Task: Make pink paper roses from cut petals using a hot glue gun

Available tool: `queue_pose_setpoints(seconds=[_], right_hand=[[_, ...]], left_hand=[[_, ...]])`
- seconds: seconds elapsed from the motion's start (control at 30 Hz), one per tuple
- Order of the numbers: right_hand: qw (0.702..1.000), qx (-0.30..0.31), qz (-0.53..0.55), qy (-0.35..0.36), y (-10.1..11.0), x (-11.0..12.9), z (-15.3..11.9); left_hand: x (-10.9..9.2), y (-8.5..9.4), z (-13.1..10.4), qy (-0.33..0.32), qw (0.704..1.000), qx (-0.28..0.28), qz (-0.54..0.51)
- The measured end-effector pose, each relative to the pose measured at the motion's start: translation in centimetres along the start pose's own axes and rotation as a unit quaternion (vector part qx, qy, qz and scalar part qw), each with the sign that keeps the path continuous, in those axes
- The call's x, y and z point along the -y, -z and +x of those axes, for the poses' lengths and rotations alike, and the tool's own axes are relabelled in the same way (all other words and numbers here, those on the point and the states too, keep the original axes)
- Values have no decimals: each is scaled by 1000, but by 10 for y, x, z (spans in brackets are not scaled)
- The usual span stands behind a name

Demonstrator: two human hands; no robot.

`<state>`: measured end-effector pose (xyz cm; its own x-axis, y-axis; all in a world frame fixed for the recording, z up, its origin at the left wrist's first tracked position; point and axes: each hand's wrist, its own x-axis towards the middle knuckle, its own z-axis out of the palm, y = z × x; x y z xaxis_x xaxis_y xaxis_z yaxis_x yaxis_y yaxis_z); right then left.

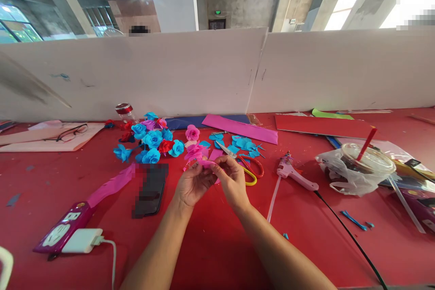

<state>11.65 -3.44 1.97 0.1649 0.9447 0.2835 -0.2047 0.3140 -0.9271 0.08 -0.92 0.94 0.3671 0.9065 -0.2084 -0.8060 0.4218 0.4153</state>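
Between my two hands is a small piece of pink crepe paper (205,163), pinched at both ends above the red table. My left hand (193,185) grips its left side with thumb and fingers, while my right hand (233,180) pinches the right side. Just beyond the hands lie pink paper flowers (193,132) and loose blue paper petals (245,143). Scissors with red and yellow handles (251,176) rest partly behind my right hand. To the left is a bunch of blue, red and pink paper flowers (152,139).
A pink glue gun (295,175) with a cord lies on the right, near a bagged drink cup (367,163). A dark phone (151,190), a purple pouch (64,229) and a white charger (82,240) lie left. A white partition (163,72) stands behind.
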Motion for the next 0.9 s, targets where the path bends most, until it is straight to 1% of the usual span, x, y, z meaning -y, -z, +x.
queue_pose_setpoints(seconds=[0.07, 0.27, 0.43, 0.57, 0.63, 0.73, 0.83, 0.9], right_hand=[[1000, -2, 14, -14, 0, -1, 0], [997, 3, 70, -37, 0, 0, 0], [994, 6, 100, -44, -2, 2, 0], [993, 8, 108, -38, 1, 2, 1], [992, -4, 117, -45, 4, 1, 4], [986, -15, 132, -99, 6, 1, 9], [974, 33, 145, -170, 8, 2, 13], [970, 66, 135, -190, 10, 3, 15]], left_hand=[[0, 0, 0, 0, 1000, -1, 2], [0, -1, -2, -12, 999, 19, 24], [2, -1, -2, -13, 999, 35, 34], [2, -1, 1, -14, 999, 34, 36], [1, -2, 1, -8, 999, 31, 27], [-1, -2, -1, 20, 999, 33, 0], [-1, -1, -2, 64, 998, 26, -1], [-1, 0, -2, 95, 995, 19, 5]])
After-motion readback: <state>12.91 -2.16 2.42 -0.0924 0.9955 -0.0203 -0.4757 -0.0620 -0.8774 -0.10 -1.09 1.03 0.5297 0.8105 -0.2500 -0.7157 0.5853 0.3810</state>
